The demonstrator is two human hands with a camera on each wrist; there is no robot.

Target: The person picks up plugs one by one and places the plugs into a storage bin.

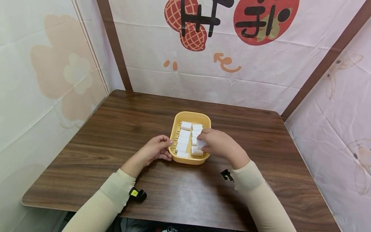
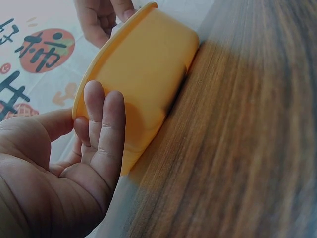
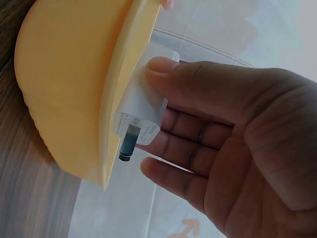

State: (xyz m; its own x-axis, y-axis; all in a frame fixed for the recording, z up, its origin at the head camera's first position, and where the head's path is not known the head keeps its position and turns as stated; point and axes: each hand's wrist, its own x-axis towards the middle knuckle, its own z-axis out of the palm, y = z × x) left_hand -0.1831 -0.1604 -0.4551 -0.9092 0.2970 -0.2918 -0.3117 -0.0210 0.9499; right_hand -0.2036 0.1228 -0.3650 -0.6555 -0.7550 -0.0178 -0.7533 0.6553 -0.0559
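Observation:
A yellow plastic basket [image 1: 189, 162] stands on the table in the head view, holding two columns of white power adapters [image 1: 183, 140]. My left hand [image 1: 155, 149] pinches the basket's left rim, thumb over the edge; in the left wrist view two fingers extend along the basket's outer wall [image 2: 143, 64]. Over the right column, my right hand [image 1: 221, 144] grips one white power adapter [image 3: 141, 94] between thumb and fingers. The right wrist view shows its metal prong [image 3: 130, 141] and small print on the end face, close to the basket rim.
The basket sits near the middle of a dark wood-grain table [image 1: 139, 119]. Printed fabric walls [image 1: 203, 77] rise behind the table and on both sides. A black wrist device [image 1: 138, 195] is strapped at the left cuff, another [image 1: 226, 175] at the right.

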